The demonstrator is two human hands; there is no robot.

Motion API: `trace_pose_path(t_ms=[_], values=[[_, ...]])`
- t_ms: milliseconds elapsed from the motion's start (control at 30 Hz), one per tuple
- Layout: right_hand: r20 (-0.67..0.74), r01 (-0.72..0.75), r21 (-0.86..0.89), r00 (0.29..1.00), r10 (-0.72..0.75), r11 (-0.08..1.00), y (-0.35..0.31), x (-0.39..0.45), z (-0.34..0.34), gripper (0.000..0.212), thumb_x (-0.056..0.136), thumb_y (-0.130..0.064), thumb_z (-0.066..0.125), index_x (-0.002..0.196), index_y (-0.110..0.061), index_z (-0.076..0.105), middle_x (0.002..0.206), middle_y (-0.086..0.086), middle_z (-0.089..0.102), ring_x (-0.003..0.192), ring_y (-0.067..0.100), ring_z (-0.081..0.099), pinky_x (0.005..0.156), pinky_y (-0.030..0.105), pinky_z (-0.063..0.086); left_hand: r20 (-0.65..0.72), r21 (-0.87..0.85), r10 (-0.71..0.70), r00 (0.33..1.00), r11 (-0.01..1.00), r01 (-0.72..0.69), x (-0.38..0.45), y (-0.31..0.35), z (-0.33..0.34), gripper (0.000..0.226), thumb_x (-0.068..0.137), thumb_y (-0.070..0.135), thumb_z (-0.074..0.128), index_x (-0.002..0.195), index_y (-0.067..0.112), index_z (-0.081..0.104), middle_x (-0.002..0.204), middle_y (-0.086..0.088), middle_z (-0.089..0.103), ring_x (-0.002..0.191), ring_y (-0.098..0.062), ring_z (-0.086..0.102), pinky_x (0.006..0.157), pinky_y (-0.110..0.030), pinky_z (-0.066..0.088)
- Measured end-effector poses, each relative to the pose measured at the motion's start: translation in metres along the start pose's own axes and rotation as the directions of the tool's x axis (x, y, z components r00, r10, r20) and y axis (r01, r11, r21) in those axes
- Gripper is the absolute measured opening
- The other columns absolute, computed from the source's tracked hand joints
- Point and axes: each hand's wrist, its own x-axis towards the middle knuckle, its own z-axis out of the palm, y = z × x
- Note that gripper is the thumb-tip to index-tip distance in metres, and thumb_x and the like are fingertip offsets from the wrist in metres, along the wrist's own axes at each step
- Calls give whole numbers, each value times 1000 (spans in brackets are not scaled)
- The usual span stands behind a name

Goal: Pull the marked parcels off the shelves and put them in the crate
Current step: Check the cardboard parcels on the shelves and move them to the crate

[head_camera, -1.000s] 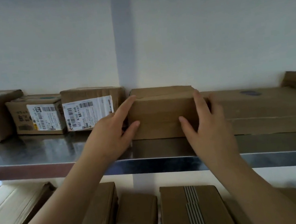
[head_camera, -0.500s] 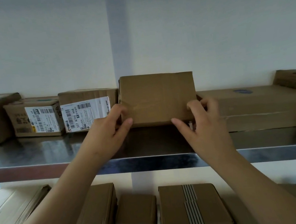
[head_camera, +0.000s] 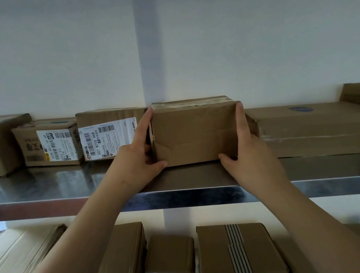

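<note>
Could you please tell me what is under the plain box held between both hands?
The plain box rests on the steel shelf; nothing else shows beneath it.

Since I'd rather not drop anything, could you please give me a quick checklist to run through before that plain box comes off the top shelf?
1. Grip: left hand and right hand clasp the two ends of the plain box: ok.
2. Support: the box sits flat on the steel shelf: ok.
3. Mark or label on the box: none on its front face, other faces hidden: cannot tell.
4. Left neighbour: the labelled box is right beside it, behind the left fingers: tight, not ok.
5. Right neighbour: the long box lies close against that end: not ok.
6. Crate: not in view: cannot tell.
</note>
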Motion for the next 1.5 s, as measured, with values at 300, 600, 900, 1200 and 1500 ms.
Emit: trace_pose_path(t_ms=[300,600,900,1200,1500], values=[[-111,84,294,992,-53,952,8,-2,-7,86,84,-38,74,149,-38,18,78,-12,50,65,7,58,62,17,46,-77,-214,120,990,968,-134,-7,1,-5,77,78,37,77,121,67,21,108,7,65,88,-6,69,80,-24,57],[-37,58,567,998,-45,822,12,-2,-18,32,94,-39,56,117,-34,34,95,-12,53,82,-1,59,71,21,52,1,-306,230,973,927,-219,-16,-1,-8,22,85,61,42,105,64,33,117,1,60,102,-20,67,82,-45,59],[-25,43,526,999,-35,849,11,-3,-18,25,97,-30,56,112,-31,36,85,-5,49,69,2,52,67,31,48,62,-221,138,988,968,-121,-12,1,-11,25,98,29,47,94,50,35,105,4,63,82,-13,64,73,-33,55],[3,-28,446,1000,30,894,17,0,-11,43,85,-24,74,99,-31,34,94,-2,63,77,12,62,61,22,48,123,-444,57,991,896,4,-11,1,-11,64,83,2,72,106,50,36,127,2,62,119,-8,60,103,-40,50],[-87,21,308,996,6,951,10,-2,-12,35,83,-28,75,87,-20,41,72,1,49,60,14,48,52,24,37,116,-143,81,990,988,-64,-8,2,-8,104,83,16,75,145,58,3,135,13,48,116,-2,51,98,-16,43]])
